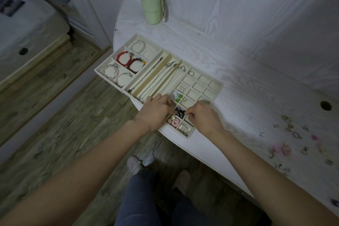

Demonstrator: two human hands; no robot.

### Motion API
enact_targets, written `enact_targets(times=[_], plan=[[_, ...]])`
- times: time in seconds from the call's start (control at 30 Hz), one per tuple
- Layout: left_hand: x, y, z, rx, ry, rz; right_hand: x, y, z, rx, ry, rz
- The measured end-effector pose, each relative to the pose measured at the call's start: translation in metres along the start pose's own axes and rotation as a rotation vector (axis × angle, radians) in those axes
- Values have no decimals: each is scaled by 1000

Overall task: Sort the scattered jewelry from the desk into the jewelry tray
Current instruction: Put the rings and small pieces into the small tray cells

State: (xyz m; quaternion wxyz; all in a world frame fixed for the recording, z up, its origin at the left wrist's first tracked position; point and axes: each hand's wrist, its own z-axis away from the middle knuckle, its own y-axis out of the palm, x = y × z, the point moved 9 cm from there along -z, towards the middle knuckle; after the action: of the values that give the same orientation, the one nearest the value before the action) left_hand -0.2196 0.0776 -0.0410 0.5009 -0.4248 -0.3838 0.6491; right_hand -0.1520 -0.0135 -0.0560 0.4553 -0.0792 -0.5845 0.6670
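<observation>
A cream jewelry tray (217, 89) lies on the white desk, with bracelets (126, 59) at its left, necklaces (161, 77) in long slots and small square cells at its right. Both hands meet over a near cell that holds a black piece (179, 112). My left hand (156, 111) and my right hand (203, 115) each pinch that black piece with curled fingers. Neighbouring cells hold green beads (178, 98), a pink ring-shaped piece (175, 122) and small silver earrings (182, 88). Scattered jewelry (293, 137) lies loose on the desk at the right.
A green lidded bottle (151, 2) stands at the back of the desk. The desk top has a round cable hole (325, 105) at the right and a curved front edge. Wooden floor and my legs are below.
</observation>
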Motion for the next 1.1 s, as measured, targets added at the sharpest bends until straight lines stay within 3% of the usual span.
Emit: enact_targets(times=[0.17, 0.37, 0.6, 0.73, 1.1], plan=[[-6, 0, -7, -7, 28, -175, 7, 6, 1, 86, -71, 139], [-4, -2, -10, -16, 18, -119, 14, 12, 0, 109, -113, 314], [-5, 0, -11, 14, 22, -168, 10, 21, -3, 208, -97, 229], [-6, -1, -11, 17, 27, -181, 6, 6, -4, 120, -65, 86], [-4, -4, -4, 18, 19, -189, 9, 11, 1, 95, -18, 204]])
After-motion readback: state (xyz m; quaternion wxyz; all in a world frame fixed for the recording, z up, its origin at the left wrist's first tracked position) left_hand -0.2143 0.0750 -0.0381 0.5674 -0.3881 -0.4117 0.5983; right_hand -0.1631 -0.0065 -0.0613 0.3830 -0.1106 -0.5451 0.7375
